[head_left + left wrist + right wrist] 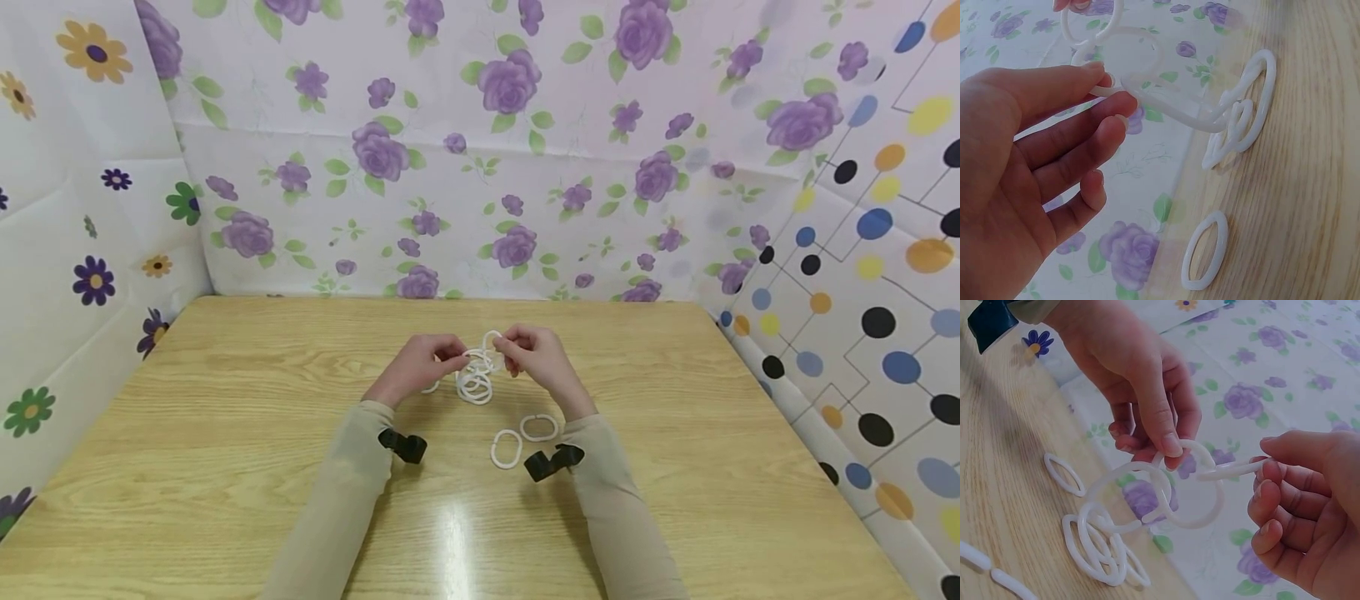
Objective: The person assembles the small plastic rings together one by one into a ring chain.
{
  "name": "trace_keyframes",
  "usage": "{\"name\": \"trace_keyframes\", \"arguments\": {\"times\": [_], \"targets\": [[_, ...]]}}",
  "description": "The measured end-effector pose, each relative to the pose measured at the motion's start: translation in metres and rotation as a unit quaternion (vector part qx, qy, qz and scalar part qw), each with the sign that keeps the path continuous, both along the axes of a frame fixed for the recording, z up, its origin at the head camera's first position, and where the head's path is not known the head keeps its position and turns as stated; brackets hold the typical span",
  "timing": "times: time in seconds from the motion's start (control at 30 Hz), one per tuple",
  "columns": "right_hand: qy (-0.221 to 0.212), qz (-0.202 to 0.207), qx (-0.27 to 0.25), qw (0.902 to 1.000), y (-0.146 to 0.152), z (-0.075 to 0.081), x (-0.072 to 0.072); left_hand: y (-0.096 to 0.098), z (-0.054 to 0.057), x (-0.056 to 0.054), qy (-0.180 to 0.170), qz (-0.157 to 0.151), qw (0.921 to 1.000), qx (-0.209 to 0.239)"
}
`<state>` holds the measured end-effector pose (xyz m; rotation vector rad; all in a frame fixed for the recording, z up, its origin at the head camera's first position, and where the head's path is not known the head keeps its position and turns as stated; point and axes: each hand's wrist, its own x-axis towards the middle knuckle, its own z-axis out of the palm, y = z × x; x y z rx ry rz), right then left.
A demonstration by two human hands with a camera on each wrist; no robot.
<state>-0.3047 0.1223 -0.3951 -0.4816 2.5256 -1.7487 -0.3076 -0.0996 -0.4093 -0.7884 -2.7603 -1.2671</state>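
White oval plastic curtain rings with a gap in one side are linked in a chain between both hands, over the table. My left hand (417, 364) pinches one ring (1217, 503) between thumb and forefinger, its other fingers loosely bent. Across from it, my right hand (542, 360) pinches another ring (1235, 470), which is seen nearly edge-on in the right wrist view and meets the left hand's ring. From the left hand's ring, further linked rings (1265, 103) hang down to a bunch (476, 402) at the tabletop.
Two loose rings, one upright (494, 450) and one sideways (538, 441), lie on the wooden table (262, 467) near the right wrist. One more ring (1220, 244) lies by the left hand. Patterned cloth walls (450, 200) stand behind and at both sides.
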Motion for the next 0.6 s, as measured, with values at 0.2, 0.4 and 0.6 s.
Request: {"name": "trace_keyframes", "arguments": {"times": [0.2,0.4,0.6], "targets": [[-0.005,0.003,-0.002,1.0,0.0003,0.0001,0.0006,0.0006,0.0003,-0.001,-0.005,-0.004,1.0,-0.002],[0.0,0.005,0.0,1.0,-0.0004,-0.0022,0.0001,0.002,0.0013,-0.0004,0.001,-0.021,0.9998,-0.002],[0.001,0.014,0.005,0.9999,-0.0021,-0.003,0.0,0.0039,0.0019,0.0002,0.002,-0.025,0.9996,-0.012]]}}
